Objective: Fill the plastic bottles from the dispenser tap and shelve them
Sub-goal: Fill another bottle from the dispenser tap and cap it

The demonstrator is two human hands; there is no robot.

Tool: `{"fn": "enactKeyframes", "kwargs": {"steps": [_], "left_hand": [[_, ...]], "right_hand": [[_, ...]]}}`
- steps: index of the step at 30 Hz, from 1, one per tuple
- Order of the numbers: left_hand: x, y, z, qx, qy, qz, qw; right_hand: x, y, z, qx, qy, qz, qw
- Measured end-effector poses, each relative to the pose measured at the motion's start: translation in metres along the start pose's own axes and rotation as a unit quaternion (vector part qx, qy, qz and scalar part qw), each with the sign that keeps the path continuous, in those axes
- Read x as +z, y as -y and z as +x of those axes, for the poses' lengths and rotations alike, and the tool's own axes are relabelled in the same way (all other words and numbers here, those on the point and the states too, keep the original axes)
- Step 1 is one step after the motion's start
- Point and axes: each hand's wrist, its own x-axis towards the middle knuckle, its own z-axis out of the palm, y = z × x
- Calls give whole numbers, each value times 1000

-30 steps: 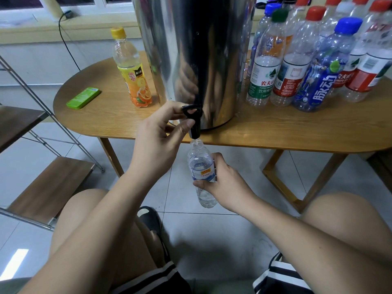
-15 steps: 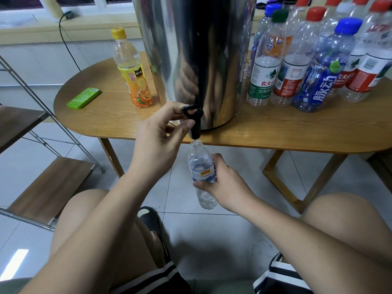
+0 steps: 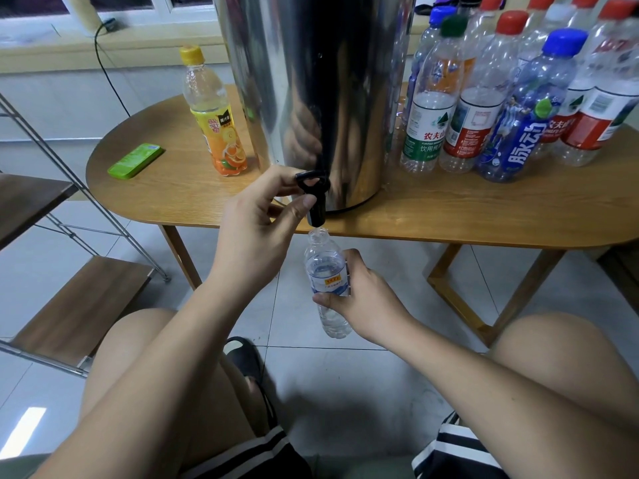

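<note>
Left hand (image 3: pixel 256 233) pinched the black tap (image 3: pixel 314 198), forefinger over the lever, thumb against the spout. The tap projected from the steel dispenser (image 3: pixel 311 81), which stood at the table's (image 3: pixel 449 216) front edge. Right hand (image 3: pixel 366 299) was wrapped round the labelled middle of a small clear bottle (image 3: pixel 326 271), uncapped and upright, held in the air below the front edge, mouth just under the spout. Fill level unreadable. Capped bottles (image 3: pixel 491 98) were clustered toward the table's right end. An orange-label bottle (image 3: pixel 214 115) and a green flat case (image 3: pixel 135 160) sat near the left end. A wood-and-metal shelf rack (image 3: pixel 79 305) stood on the floor to the left.
</note>
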Motion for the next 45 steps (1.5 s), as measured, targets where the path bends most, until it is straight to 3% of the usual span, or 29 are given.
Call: {"fn": "enactKeyframes", "kwargs": {"steps": [45], "left_hand": [[1, 2, 1, -5, -4, -17, 1000]], "right_hand": [[10, -5, 11, -27, -27, 3, 999]]}}
